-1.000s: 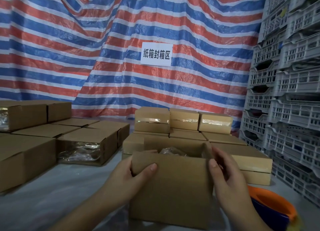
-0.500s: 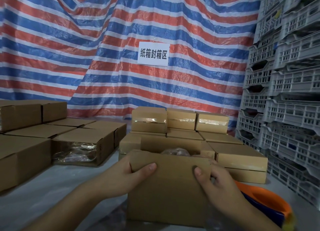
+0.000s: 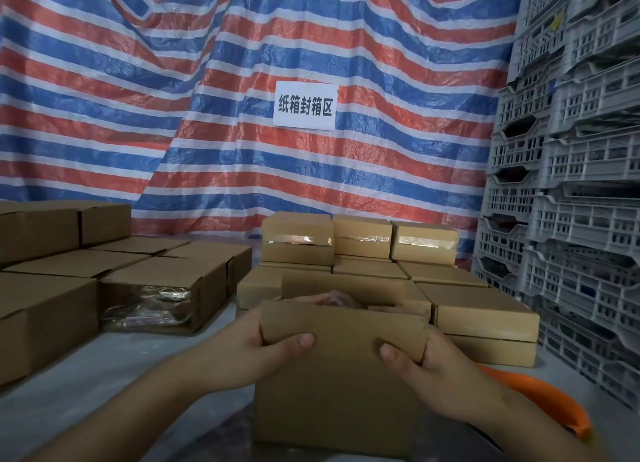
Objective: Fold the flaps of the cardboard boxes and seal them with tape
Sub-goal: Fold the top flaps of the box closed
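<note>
Both hands, left & right, grip the near flap of the open box on the counter, thumbs in front. Step now, I think: folding flaps. Next: push flaps flat, then get tape, not seen here.

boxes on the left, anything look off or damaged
One does: the box nearest the middle has its end open, with crinkled clear plastic showing where cardboard should be. The other left boxes look closed and square.
</note>
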`<state>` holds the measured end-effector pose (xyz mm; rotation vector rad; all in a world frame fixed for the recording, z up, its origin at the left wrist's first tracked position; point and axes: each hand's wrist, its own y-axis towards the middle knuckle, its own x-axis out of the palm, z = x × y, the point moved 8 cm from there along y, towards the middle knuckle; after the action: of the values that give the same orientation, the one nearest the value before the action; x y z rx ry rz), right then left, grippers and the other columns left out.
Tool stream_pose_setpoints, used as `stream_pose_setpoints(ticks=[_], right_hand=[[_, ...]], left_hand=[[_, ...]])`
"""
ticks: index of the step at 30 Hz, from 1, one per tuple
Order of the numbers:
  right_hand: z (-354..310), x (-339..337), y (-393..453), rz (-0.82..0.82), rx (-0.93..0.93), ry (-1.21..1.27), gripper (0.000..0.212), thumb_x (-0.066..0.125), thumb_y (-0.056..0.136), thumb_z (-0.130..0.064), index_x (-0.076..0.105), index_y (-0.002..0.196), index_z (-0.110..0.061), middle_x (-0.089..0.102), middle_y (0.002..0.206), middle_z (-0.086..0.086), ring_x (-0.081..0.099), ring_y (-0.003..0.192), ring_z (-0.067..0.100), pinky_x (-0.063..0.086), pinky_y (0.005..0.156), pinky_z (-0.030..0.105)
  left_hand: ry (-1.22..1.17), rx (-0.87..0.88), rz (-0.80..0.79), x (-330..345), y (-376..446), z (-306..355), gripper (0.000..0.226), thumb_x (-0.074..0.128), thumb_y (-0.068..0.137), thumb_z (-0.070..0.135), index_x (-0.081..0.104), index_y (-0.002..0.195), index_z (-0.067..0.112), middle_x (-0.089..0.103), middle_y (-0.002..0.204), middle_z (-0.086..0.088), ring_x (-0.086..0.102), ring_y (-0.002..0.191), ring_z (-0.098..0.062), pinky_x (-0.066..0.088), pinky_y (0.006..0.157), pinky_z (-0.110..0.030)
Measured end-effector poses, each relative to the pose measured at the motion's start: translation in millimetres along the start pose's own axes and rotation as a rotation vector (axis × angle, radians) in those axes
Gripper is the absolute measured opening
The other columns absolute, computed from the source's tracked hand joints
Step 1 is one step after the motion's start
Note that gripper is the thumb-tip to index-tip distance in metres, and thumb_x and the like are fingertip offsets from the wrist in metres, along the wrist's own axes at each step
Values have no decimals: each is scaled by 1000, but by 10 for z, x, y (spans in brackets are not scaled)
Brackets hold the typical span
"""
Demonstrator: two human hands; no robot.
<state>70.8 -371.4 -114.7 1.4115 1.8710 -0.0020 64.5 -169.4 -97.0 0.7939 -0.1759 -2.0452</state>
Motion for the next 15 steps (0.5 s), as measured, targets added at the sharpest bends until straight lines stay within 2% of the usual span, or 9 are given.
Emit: stream_pose_setpoints(ticks=[2,4,7,11,15], right_hand=[[3,20,21,6,-13,51,71,64,79,-67,58,132,-21,67,123,-2,64,114,15,53,98,42],[-11,24,41,14,-20,80,62,64,81,-59,62,125,-17,69,116,3,67,109,18,53,95,48],[-45,36,51,-20,-59,90,49,60,88,-61,66,116,-22,69,109,4,67,103,22,54,90,51],[-33,41,73,-15,-61,118,47,58,86,-70,67,109,-30,70,107,6,68,102,26,53,90,56],[-55,57,75,-23,-78,73,42,54,85,-73,69,102,-37,68,101,-3,68,97,19,56,86,43]], left_hand=[[-8,15,-10,21,-5,45,39,56,93,31,56,123,57,62,125,18,61,116,-10,53,89,-22],[-13,10,-6,21,-11,56,29,58,93,36,60,115,54,63,122,15,63,112,-11,54,85,-20],[-41,-5,-1,26,-12,29,24,58,92,37,62,114,47,65,120,13,64,111,-10,53,84,-19],[-57,-12,14,25,-2,30,30,56,92,31,63,109,55,67,118,18,65,109,-6,53,83,-17],[-56,-19,11,31,-10,18,23,56,91,39,63,106,55,67,116,17,65,108,-8,54,82,-18]])
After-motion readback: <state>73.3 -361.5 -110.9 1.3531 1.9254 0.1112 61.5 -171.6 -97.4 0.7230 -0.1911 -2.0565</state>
